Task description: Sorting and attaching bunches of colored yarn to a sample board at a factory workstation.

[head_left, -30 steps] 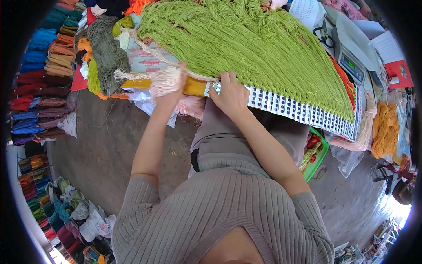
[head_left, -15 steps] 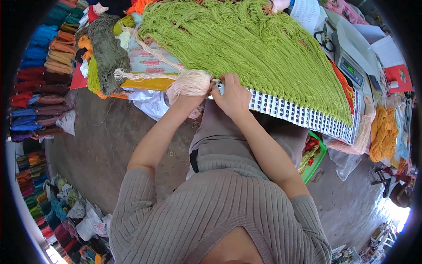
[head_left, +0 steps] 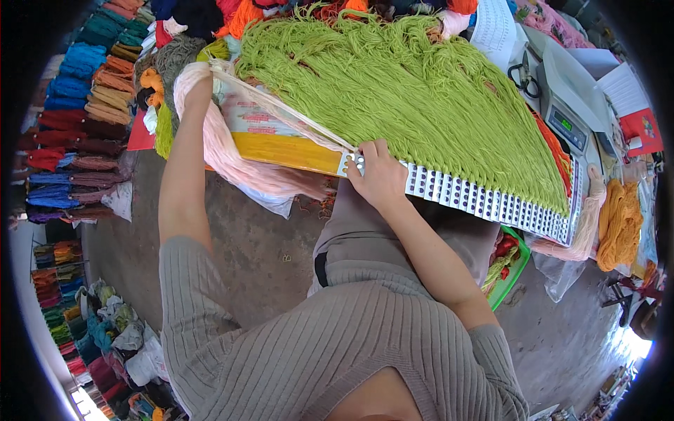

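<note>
My left hand (head_left: 199, 92) is closed around a pale pink hank of yarn (head_left: 223, 144), raised at the far left of the table; its loose tail hangs over the front edge. From there, pale strands (head_left: 288, 109) stretch tight to the left end of a white perforated strip (head_left: 449, 186). At that end my right hand (head_left: 380, 175) grips the strip, thumb and fingers close to where the strands meet it; its fingertips are partly hidden. Green yarn (head_left: 400, 91) is tied in bunches along the strip and spreads away across the table.
A yellow board edge (head_left: 288, 153) runs along the table front. Scissors (head_left: 524, 76) and a digital scale (head_left: 567, 123) lie at the right, near orange hanks (head_left: 620, 224). A green basket (head_left: 512, 274) stands on the floor. Coloured hanks (head_left: 77, 105) line the left.
My left hand has swung from beside the right hand to the far left, carrying the pink hank and drawing the strands taut. My right hand remains at the strip's left end.
</note>
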A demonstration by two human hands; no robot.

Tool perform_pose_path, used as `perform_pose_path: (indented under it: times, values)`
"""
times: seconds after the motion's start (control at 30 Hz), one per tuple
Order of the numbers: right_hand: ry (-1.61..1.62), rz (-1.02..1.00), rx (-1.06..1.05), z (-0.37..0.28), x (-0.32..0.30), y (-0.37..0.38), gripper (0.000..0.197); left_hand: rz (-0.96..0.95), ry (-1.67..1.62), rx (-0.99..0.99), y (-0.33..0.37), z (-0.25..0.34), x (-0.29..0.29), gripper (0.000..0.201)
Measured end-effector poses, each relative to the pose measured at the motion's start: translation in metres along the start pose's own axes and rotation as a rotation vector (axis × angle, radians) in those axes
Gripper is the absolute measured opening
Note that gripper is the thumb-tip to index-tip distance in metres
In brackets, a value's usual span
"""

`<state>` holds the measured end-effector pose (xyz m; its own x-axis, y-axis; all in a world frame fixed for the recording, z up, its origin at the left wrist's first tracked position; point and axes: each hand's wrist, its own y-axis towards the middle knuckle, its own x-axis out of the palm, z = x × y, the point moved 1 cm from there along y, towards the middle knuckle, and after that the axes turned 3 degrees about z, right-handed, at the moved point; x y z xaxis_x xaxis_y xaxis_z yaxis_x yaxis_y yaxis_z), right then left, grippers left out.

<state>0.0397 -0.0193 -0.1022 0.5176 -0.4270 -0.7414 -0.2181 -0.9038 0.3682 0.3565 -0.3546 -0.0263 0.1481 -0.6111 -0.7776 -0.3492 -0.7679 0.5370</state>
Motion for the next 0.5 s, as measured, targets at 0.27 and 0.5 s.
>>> perform_pose_path:
  times: [0.27, 0.5]
  values:
    - [0.004, -0.036, 0.022, 0.0, 0.001, 0.0, 0.027, -0.248, -0.095, -0.095, -0.019, -0.003, 0.012, 0.044]
    - [0.145, 0.001, 0.07, 0.005, -0.005, 0.001, 0.023, -0.801, -2.479, -0.509, -0.118, 0.115, -0.147, 0.04]
